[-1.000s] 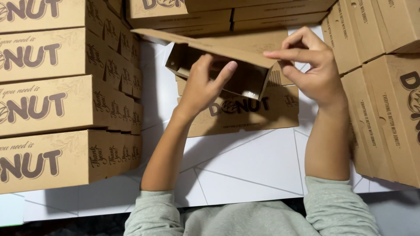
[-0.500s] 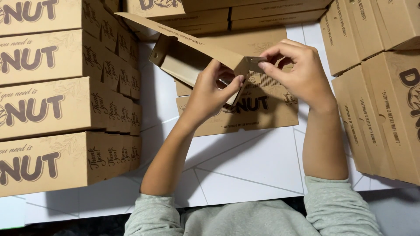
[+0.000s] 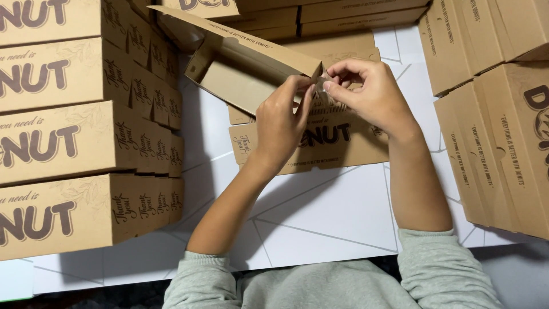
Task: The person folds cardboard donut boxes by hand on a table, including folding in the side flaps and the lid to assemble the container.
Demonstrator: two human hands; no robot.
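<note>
Head view: both hands fold a half-assembled brown cardboard box (image 3: 246, 74).
Left hand (image 3: 280, 123) and right hand (image 3: 372, 94) pinch its corner flap, above flat printed cardboard blanks (image 3: 343, 140).

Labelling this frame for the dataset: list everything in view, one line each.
half-folded box: 1, brown card, top centre, held by both hands
flat box blanks: small pile, brown, on the table under the hands
assembled boxes, left: stacked rows, brown
assembled boxes, right: several, brown
boxes at the back: a few, brown
table: 1, white with thin lines
sleeves: 2, grey-green
left hand: pinching the box corner
right hand: pinching the same corner
</note>
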